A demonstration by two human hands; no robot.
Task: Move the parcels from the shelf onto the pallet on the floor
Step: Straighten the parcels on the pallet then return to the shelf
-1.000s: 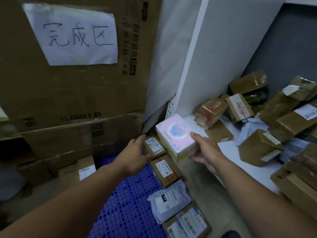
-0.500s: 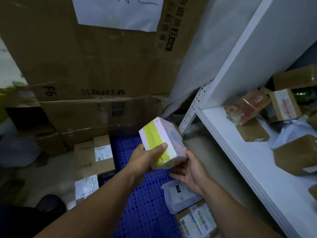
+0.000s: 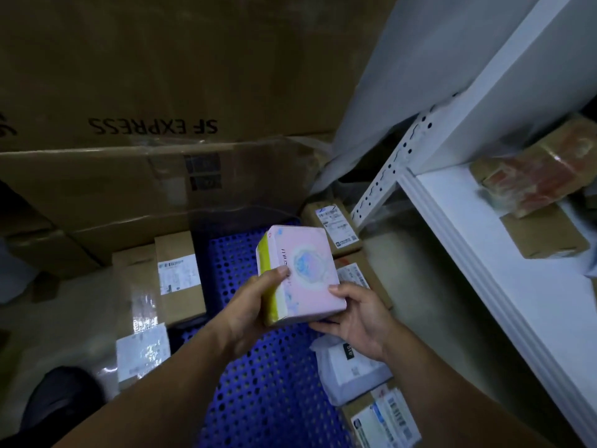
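Cardboard fills the left and back: a big carton (image 3: 181, 76) carries "SF EXPRESS" printed upside down in black. Below it, at the left edge of the blue perforated pallet (image 3: 268, 392), stands a brown parcel (image 3: 179, 276) with a white shipping label whose print is too small to read, and nearer lies a taped parcel (image 3: 143, 350) with a glare-washed label. The left hand (image 3: 252, 312) grips the pink box (image 3: 303, 273) from the left, thumb pressed on its top face, fingers curled round the yellow side. Pale lettering beside the round blue-white emblem on the box cannot be read. The box is held in the air above the pallet, tilted, touching nothing else. The right hand (image 3: 358, 321) grips its near right corner, thumb on top, fingers curled beneath. Along the pallet's right edge lie a labelled brown parcel (image 3: 336, 227), a white mailer bag (image 3: 352, 373) and a barcode-labelled carton (image 3: 384, 418). Rightmost, the white shelf (image 3: 478, 253) bears a taped reddish parcel (image 3: 546, 176) and a flat brown one (image 3: 542, 236)
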